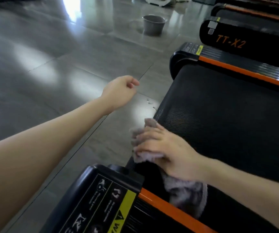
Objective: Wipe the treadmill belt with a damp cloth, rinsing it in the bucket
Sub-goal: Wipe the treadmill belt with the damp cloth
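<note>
Wiping step, it seems: right hand [165,153], fingers flat, presses cloth [188,194] on belt [227,115]; left hand [120,93] loose, empty. Rinsing needs the bucket [153,25], twelve o'clock.

Bare all along the left forearm [51,140] and right forearm [253,180]; bare likewise at left grip [120,91] and right grip [167,152].

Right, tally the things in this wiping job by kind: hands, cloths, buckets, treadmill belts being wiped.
Bare hands: 2, the left hand and the right hand
Pinkish-grey fluffy cloth: 1
Grey plastic bucket: 1
Black treadmill belt under the cloth: 1
Total: 5
</note>
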`<action>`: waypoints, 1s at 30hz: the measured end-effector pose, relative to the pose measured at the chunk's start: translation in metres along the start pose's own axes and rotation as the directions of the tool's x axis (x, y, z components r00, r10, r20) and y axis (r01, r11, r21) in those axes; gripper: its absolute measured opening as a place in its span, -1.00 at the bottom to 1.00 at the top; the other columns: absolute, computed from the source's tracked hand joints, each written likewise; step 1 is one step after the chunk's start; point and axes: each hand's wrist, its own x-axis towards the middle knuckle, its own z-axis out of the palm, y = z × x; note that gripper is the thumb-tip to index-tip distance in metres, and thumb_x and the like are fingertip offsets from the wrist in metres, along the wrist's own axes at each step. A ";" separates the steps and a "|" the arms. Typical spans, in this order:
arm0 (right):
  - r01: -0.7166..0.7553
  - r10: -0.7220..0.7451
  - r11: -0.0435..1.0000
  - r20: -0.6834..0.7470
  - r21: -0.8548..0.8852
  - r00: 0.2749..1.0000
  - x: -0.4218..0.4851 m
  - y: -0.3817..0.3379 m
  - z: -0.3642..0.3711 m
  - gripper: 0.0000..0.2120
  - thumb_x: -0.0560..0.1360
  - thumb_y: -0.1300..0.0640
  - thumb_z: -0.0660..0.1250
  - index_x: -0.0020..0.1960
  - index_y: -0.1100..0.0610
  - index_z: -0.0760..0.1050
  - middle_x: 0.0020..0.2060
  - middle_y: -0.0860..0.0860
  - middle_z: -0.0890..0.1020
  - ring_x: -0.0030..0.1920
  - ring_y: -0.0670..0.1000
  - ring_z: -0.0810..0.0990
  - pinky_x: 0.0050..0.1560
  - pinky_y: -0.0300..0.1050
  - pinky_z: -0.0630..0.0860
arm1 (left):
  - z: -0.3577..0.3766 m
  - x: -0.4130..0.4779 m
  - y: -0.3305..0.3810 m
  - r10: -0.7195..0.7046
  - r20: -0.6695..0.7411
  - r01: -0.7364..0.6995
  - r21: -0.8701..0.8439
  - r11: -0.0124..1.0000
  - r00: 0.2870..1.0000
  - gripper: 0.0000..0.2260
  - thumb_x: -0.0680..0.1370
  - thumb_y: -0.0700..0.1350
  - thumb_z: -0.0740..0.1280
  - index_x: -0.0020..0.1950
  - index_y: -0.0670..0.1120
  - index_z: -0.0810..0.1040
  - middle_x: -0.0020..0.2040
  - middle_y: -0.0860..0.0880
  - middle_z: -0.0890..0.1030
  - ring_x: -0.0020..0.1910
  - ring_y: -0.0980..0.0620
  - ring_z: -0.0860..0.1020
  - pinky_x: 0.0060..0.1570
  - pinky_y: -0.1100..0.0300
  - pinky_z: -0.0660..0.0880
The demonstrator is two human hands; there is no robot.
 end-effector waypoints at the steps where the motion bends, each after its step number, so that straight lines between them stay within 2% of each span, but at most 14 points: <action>1: 0.088 -0.086 0.996 0.071 -0.027 0.994 -0.004 -0.004 -0.001 -0.69 0.45 0.26 0.31 0.15 0.05 0.58 0.18 -0.04 0.58 0.34 -0.04 0.41 0.47 -0.07 0.10 | 0.003 0.008 -0.005 0.002 0.027 -0.001 -0.038 0.999 1.000 -0.81 0.52 -0.10 0.24 0.04 0.14 0.54 -0.18 0.18 0.54 -0.29 0.17 0.48 -0.30 0.35 0.36; 3: 0.039 -0.026 0.990 0.103 -0.132 0.994 0.004 0.021 -0.022 -0.66 0.45 0.28 0.25 0.17 0.06 0.58 0.20 -0.02 0.57 0.35 -0.01 0.41 0.48 -0.17 0.05 | 0.009 0.024 -0.012 -0.012 0.069 0.018 -0.085 0.996 0.998 -0.81 0.53 -0.12 0.23 0.03 0.13 0.55 -0.25 0.18 0.53 -0.38 0.21 0.45 -0.34 0.33 0.36; 5: -0.297 0.299 0.935 -0.021 -0.192 0.954 0.023 0.066 -0.051 -0.70 0.49 0.31 0.28 0.15 0.08 0.60 0.19 0.01 0.57 0.33 0.05 0.42 0.43 -0.32 0.00 | 0.013 0.033 -0.017 -0.052 0.081 0.064 -0.148 0.987 0.995 -0.79 0.55 -0.15 0.21 0.05 0.11 0.56 -0.26 0.17 0.51 -0.39 0.18 0.44 -0.33 0.30 0.37; 7: -0.601 0.579 0.780 -0.165 -0.175 0.799 0.040 0.101 -0.069 -0.76 0.54 0.23 0.28 0.17 0.05 0.58 0.22 -0.01 0.54 0.32 0.06 0.42 0.40 -0.21 0.15 | 0.013 0.033 -0.020 -0.113 0.074 0.127 -0.245 0.961 0.991 -0.77 0.56 -0.18 0.19 0.06 0.07 0.57 -0.21 0.14 0.52 -0.37 0.13 0.45 -0.29 0.25 0.39; 9: -0.711 0.682 0.695 -0.212 -0.110 0.700 0.047 0.100 -0.062 -0.78 0.54 0.18 0.30 0.16 0.03 0.58 0.22 -0.01 0.54 0.31 0.06 0.42 0.33 -0.02 0.30 | 0.010 0.023 -0.020 -0.191 0.093 0.211 -0.316 0.925 0.977 -0.77 0.54 -0.20 0.19 0.02 0.10 0.55 -0.12 0.07 0.57 -0.27 0.08 0.50 -0.23 0.23 0.43; 12: -0.665 0.647 0.746 -0.190 -0.047 0.739 0.035 0.042 -0.022 -0.73 0.46 0.28 0.33 0.12 0.08 0.60 0.23 0.06 0.54 0.36 0.21 0.38 0.38 0.16 0.27 | -0.008 -0.006 -0.009 -0.294 0.147 0.327 -0.316 0.891 0.944 -0.78 0.54 -0.19 0.20 0.01 0.09 0.56 -0.03 0.04 0.61 -0.22 0.03 0.51 -0.20 0.21 0.41; 14: -0.623 0.620 0.780 -0.062 -0.054 0.782 0.026 -0.001 -0.009 -0.72 0.47 0.27 0.31 0.15 0.10 0.60 0.27 0.07 0.52 0.41 0.25 0.30 0.44 0.23 0.14 | -0.030 -0.027 0.005 -0.343 0.166 0.377 -0.276 0.884 0.925 -0.77 0.55 -0.20 0.18 0.01 0.07 0.56 -0.05 0.04 0.62 -0.23 0.04 0.52 -0.23 0.22 0.40; 16: -0.630 0.630 0.775 0.134 -0.051 0.765 0.029 -0.027 -0.019 -0.71 0.54 0.22 0.25 0.23 0.09 0.55 0.33 0.05 0.46 0.47 0.18 0.21 0.49 0.10 0.02 | -0.060 -0.044 0.023 -0.394 0.187 0.427 -0.197 0.883 0.900 -0.76 0.56 -0.18 0.15 -0.01 0.10 0.54 -0.06 0.09 0.61 -0.23 0.07 0.51 -0.27 0.23 0.37; 17: -0.654 0.643 0.756 0.202 -0.012 0.739 0.032 -0.036 -0.026 -0.70 0.56 0.21 0.23 0.27 0.08 0.52 0.34 0.02 0.44 0.47 0.12 0.22 0.49 -0.02 0.05 | -0.073 -0.052 0.030 -0.405 0.202 0.438 -0.163 0.884 0.892 -0.76 0.56 -0.18 0.14 0.01 0.09 0.54 -0.04 0.11 0.59 -0.20 0.07 0.52 -0.26 0.25 0.36; 19: -0.755 0.730 0.633 0.192 0.174 0.656 0.048 -0.064 -0.053 -0.68 0.57 0.20 0.22 0.30 0.05 0.49 0.32 -0.07 0.46 0.40 -0.02 0.33 0.31 -0.25 0.25 | -0.104 -0.069 0.047 -0.435 0.257 0.476 -0.123 0.871 0.863 -0.79 0.58 -0.17 0.15 0.07 0.06 0.53 0.03 0.11 0.58 -0.10 0.06 0.54 -0.19 0.23 0.39; 21: -0.782 0.833 0.491 0.055 0.383 0.550 0.068 -0.100 -0.092 -0.71 0.58 0.17 0.23 0.29 0.01 0.49 0.26 -0.19 0.48 0.30 -0.15 0.41 0.20 -0.34 0.34 | -0.137 -0.087 0.072 -0.473 0.328 0.538 -0.144 0.831 0.818 -0.85 0.58 -0.11 0.23 0.09 0.08 0.51 0.06 0.08 0.59 -0.01 0.07 0.55 -0.07 0.19 0.43; 24: -0.654 0.906 0.248 0.069 0.715 0.418 0.098 -0.157 -0.152 -0.71 0.59 0.15 0.24 0.29 0.00 0.47 0.25 -0.18 0.52 0.27 -0.22 0.45 0.33 -0.19 0.38 | -0.185 -0.113 0.122 -0.473 0.461 0.620 -0.244 0.746 0.751 -0.83 0.53 -0.03 0.36 0.11 0.10 0.50 0.08 0.09 0.58 0.10 0.09 0.54 0.13 0.16 0.45; 26: -0.551 0.924 0.101 0.127 0.829 0.360 0.118 -0.190 -0.197 -0.71 0.59 0.17 0.23 0.29 0.02 0.47 0.21 -0.13 0.56 0.25 -0.19 0.49 0.33 -0.09 0.42 | -0.216 -0.126 0.163 -0.431 0.527 0.619 -0.250 0.745 0.732 -0.77 0.50 -0.02 0.40 0.13 0.11 0.48 0.08 0.09 0.57 0.13 0.09 0.53 0.22 0.11 0.45; 30: -0.408 0.930 -0.017 0.164 0.913 0.328 0.150 -0.239 -0.281 -0.74 0.59 0.21 0.21 0.25 0.06 0.50 0.16 -0.06 0.62 0.20 -0.08 0.56 0.29 0.05 0.45 | -0.281 -0.131 0.240 -0.390 0.481 0.555 -0.266 0.788 0.785 -0.76 0.45 0.00 0.45 0.08 0.14 0.51 -0.03 0.09 0.60 0.02 0.09 0.58 0.14 0.12 0.50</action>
